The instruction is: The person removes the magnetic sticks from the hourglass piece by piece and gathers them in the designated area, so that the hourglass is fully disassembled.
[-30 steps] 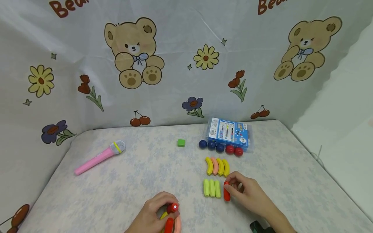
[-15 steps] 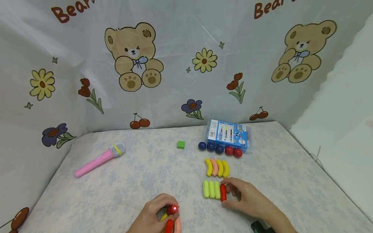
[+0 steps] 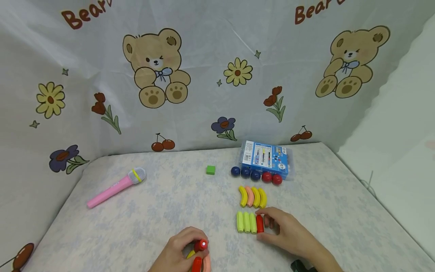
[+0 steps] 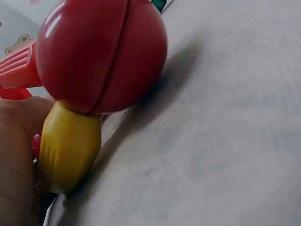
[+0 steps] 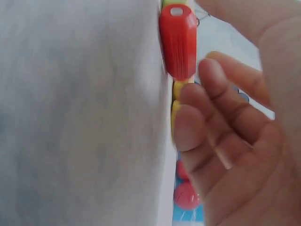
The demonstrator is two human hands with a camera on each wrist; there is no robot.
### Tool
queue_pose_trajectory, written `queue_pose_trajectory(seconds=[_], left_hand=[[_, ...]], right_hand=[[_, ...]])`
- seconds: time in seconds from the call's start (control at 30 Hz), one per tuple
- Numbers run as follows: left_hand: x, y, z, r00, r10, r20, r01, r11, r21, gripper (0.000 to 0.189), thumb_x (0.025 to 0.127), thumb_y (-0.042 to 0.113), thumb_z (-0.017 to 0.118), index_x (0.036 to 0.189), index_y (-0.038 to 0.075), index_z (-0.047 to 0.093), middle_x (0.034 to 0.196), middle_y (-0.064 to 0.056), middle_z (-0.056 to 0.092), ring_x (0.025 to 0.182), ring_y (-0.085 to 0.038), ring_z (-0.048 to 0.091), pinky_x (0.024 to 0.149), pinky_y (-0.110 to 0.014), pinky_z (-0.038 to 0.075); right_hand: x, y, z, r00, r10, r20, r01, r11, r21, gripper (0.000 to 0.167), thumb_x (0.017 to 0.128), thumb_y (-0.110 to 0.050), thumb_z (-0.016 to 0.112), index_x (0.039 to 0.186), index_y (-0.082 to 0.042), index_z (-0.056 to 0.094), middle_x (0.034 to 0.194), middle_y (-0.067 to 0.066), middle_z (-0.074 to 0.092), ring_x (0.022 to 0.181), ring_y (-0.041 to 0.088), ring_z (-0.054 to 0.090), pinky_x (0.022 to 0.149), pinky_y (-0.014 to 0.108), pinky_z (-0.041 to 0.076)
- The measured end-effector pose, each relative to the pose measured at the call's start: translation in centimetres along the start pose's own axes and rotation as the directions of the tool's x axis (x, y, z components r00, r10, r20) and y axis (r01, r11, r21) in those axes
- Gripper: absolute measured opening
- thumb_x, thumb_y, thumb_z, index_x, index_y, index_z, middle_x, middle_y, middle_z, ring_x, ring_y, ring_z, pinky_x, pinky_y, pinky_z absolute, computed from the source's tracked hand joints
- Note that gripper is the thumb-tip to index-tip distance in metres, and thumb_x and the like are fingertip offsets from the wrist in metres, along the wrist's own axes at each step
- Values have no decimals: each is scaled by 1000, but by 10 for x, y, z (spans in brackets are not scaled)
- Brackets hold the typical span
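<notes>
My left hand (image 3: 178, 245) grips a magnetic building-toy piece at the front of the table. Its red ball (image 4: 103, 56) joins a yellow rod (image 4: 70, 146) and a red rod (image 4: 19, 68); a pink curved part (image 3: 206, 262) also shows in the head view. My palm side hides some of it. To the right, my right hand (image 3: 290, 230) spans a short red rod (image 3: 259, 224), thumb and index near its two ends. In the right wrist view a gap shows between fingers and rod; contact is unclear. The red rod lies beside three light-green rods (image 3: 246, 222).
Behind them lies a row of yellow and pink curved rods (image 3: 249, 196). Several blue and red balls (image 3: 255, 175) line the front of a blue box (image 3: 265, 155). A green block (image 3: 210, 170) and a pink toy microphone (image 3: 115, 188) lie farther left.
The right hand has moved the red rod left against the green rods, and its pinch has loosened. The left hand keeps its hold in place. The head view has tilted slightly.
</notes>
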State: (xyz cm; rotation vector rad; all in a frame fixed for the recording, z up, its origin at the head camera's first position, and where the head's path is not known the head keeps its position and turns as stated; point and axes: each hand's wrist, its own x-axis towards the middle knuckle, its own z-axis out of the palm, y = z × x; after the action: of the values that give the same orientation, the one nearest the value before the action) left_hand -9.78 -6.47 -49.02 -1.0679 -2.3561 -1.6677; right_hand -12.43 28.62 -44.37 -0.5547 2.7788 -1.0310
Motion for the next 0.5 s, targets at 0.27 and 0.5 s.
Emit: queue_pose_trajectory(seconds=[0.27, 0.5], left_hand=[[-1, -1, -1, 998, -58, 33, 59, 998, -29, 24, 98, 19, 73, 117, 25, 58, 108, 7, 67, 91, -6, 66, 82, -25, 57], [-2, -2, 0, 999, 2, 47, 2, 996, -87, 27, 98, 15, 71, 122, 21, 61, 111, 3, 66, 94, -8, 64, 80, -26, 59]], right_hand=[[-2, -15, 15, 977, -205, -61, 207, 977, 40, 31, 94, -34, 77, 121, -21, 68, 85, -10, 56, 73, 4, 53, 60, 18, 46], [-3, -22, 24, 962, -271, -23, 272, 959, 80, 27, 97, -33, 75, 121, -25, 68, 86, -11, 56, 74, 2, 52, 62, 16, 47]])
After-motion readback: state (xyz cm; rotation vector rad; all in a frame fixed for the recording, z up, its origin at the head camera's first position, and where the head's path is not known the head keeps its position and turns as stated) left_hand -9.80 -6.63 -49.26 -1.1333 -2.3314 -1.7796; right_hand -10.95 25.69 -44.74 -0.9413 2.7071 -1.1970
